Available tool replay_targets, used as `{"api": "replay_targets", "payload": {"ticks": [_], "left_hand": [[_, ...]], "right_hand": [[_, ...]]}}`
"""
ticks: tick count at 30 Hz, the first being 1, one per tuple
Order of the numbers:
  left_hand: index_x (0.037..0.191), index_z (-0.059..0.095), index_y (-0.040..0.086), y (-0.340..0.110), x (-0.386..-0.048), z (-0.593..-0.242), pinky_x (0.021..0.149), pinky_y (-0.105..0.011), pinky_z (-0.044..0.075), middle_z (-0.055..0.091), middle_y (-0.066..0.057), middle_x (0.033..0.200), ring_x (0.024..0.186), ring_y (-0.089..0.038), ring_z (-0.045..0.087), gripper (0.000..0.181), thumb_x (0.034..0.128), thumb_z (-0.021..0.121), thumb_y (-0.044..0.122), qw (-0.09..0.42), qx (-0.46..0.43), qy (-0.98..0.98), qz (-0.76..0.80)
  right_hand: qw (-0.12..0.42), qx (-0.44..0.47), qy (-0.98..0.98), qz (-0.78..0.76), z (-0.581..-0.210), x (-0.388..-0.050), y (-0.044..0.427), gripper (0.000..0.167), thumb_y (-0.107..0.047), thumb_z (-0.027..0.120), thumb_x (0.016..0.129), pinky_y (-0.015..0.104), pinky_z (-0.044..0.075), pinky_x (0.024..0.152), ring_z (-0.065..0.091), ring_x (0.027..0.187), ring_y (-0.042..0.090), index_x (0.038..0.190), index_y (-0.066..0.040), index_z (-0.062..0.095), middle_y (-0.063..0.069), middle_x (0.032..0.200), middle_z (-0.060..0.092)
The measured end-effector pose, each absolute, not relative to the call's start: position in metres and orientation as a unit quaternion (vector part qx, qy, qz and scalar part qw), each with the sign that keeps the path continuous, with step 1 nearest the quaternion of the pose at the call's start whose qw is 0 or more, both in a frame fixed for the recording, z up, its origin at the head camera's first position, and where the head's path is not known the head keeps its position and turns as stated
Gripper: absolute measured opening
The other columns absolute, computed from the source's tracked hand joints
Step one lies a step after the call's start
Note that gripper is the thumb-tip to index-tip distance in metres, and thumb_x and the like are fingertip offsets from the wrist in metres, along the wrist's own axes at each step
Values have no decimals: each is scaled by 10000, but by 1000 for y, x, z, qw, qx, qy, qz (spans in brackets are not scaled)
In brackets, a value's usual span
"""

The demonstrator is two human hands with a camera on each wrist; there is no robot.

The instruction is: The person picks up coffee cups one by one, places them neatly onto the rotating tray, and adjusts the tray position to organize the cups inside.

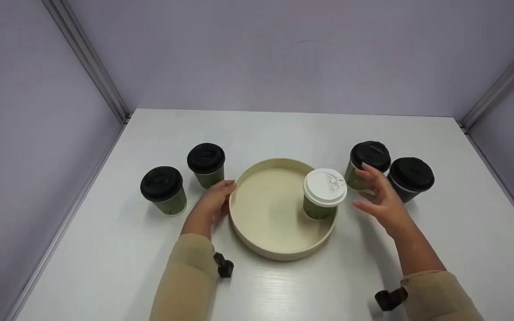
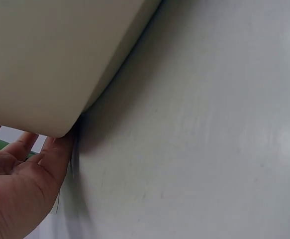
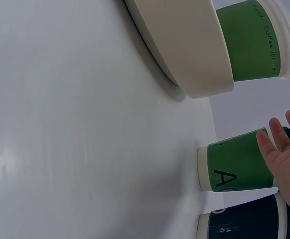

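Note:
A round cream tray point(image 1: 270, 209) lies on the white table, and a green paper cup with a white lid point(image 1: 325, 191) stands upright in its right side. My left hand point(image 1: 212, 203) grips the tray's left edge, thumb at the rim and fingers low against the wall; the left wrist view shows this hand point(image 2: 25, 184) at the tray's side point(image 2: 50, 69). To the tray's right, my right hand point(image 1: 384, 200) is spread and holds nothing. It is nearest to a green cup with a black lid point(image 1: 355, 174); from the frames I cannot tell whether they touch.
Right of that cup stands a dark cup with a black lid point(image 1: 411, 178). Two black-lidded green cups, one nearer the tray point(image 1: 208, 167) and one farther left point(image 1: 167, 191), stand on the left. Pale panels point(image 1: 261, 58) enclose the table's back and sides.

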State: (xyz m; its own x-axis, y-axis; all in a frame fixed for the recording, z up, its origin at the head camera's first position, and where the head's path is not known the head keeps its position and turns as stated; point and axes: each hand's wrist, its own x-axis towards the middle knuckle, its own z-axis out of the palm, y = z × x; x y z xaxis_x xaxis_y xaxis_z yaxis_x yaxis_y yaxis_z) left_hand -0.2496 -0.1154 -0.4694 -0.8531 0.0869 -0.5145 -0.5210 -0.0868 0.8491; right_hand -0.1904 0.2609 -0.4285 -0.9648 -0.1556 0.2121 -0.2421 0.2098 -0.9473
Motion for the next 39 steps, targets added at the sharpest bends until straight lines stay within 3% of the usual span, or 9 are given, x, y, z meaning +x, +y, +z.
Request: {"api": "replay_targets", "payload": {"ticks": [14, 30, 39], "left_hand": [[1298, 460, 104, -119, -242, -466, 893, -355, 443, 527, -150, 1214, 1056, -233, 543, 362, 942, 493, 165, 227, -167, 604, 746], [1304, 454, 145, -130, -230, -473, 806, -335, 470, 547, -126, 1136, 1003, -208, 546, 404, 908, 535, 130, 254, -174, 585, 750], [1334, 422, 139, -130, -217, -474, 738, -329, 483, 567, -108, 1060, 935, -199, 565, 446, 906, 543, 117, 254, -163, 595, 745]], "right_hand": [[31, 132, -775, 618, -427, -191, 263, 802, 111, 640, 755, 318, 357, 935, 396, 1168, 315, 1430, -92, 258, 147, 1389, 353], [39, 140, -764, 629, -426, -190, 269, 796, 150, 627, 741, 257, 389, 919, 408, 1169, 318, 1418, -28, 247, 197, 1379, 345], [38, 142, -767, 624, -425, -187, 274, 797, 141, 617, 754, 230, 390, 923, 401, 1175, 316, 1429, -76, 255, 184, 1384, 338]]}}
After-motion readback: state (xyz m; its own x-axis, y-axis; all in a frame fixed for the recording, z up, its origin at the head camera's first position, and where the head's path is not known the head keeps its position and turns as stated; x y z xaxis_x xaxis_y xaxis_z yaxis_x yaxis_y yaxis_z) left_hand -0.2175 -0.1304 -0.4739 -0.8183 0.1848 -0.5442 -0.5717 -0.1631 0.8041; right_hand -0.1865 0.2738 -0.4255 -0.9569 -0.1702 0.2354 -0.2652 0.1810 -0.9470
